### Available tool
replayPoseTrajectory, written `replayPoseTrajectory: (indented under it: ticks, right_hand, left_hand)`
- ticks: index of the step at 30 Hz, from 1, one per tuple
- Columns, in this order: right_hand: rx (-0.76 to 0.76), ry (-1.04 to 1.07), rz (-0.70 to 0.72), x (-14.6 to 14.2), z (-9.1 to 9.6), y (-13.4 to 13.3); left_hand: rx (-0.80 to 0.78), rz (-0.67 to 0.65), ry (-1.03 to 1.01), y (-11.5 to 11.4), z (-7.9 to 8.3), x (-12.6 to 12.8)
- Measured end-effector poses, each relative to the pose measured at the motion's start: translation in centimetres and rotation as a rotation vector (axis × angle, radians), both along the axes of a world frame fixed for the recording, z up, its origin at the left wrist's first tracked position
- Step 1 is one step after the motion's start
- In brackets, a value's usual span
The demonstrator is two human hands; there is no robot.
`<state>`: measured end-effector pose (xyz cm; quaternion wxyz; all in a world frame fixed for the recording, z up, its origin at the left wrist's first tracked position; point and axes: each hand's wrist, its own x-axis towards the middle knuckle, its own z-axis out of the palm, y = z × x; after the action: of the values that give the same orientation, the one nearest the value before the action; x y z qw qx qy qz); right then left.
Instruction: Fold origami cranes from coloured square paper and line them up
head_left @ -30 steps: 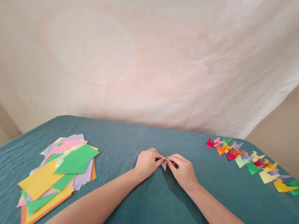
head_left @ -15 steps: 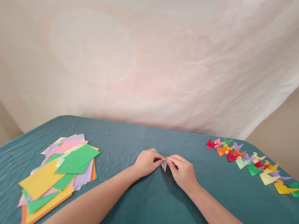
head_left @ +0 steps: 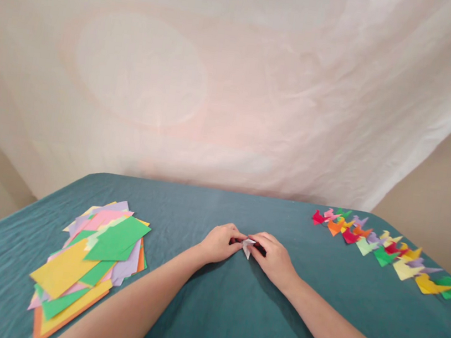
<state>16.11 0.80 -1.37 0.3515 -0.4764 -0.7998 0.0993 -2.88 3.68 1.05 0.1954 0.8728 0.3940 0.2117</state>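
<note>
Between my two hands is a small folded paper piece [head_left: 248,248], pale lilac or white, with a pointed end hanging toward me. My left hand [head_left: 221,243] pinches its left side between thumb and fingers. From the right, my right hand [head_left: 274,256] grips the other side the same way. The fingertips of both hands nearly meet above the paper and hide its upper part. Both hands are just over the teal cloth, near the middle of the table.
A loose pile of coloured paper sheets [head_left: 69,264] lies on the left of the teal-covered table [head_left: 204,322]. Several small folded paper birds [head_left: 384,257] stand in rows along the right side. A pale cloth [head_left: 238,81] hangs behind the table's far edge.
My right hand has shifted slightly left, closer to my left hand. More of the folded paper shows between the fingers, and its angle differs a little.
</note>
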Motion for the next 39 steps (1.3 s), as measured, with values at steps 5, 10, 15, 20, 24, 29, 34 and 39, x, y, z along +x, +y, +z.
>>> replayPoseTrajectory:
  ticks: [5, 10, 15, 20, 24, 29, 34, 39]
  right_hand:
    - [0.0, -0.023, -0.001, 0.0, -0.1, 0.1]
    - [0.005, -0.033, 0.003, 0.0, -0.1, 0.2]
    - [0.006, -0.042, 0.007, 0.1, 0.0, 0.1]
    - [0.002, -0.051, 0.021, 0.1, 0.0, 0.2]
    - [0.006, -0.061, 0.024, 0.1, 0.0, 0.2]
    - [0.01, -0.074, 0.019, 0.1, 0.1, 0.1]
    - [0.023, -0.106, 0.016, 0.1, 0.1, 0.1]
    - [0.049, -0.162, 0.024, 0.1, 0.2, 0.0]
  left_hand:
    - [0.016, 0.018, -0.038, 0.2, -0.3, 0.1]
    - [0.048, 0.087, -0.046, 0.1, -0.7, 0.2]
    - [0.078, 0.138, -0.039, -0.1, -0.8, 0.4]
    - [0.112, 0.176, -0.023, -0.6, -0.9, 0.7]
    - [0.136, 0.195, 0.02, -0.9, -0.8, 0.9]
    - [0.212, 0.169, 0.118, -1.1, -0.5, 0.8]
    - [0.284, 0.135, 0.191, -1.1, -0.3, 0.8]
    - [0.293, 0.132, 0.221, -1.2, -0.1, 0.9]
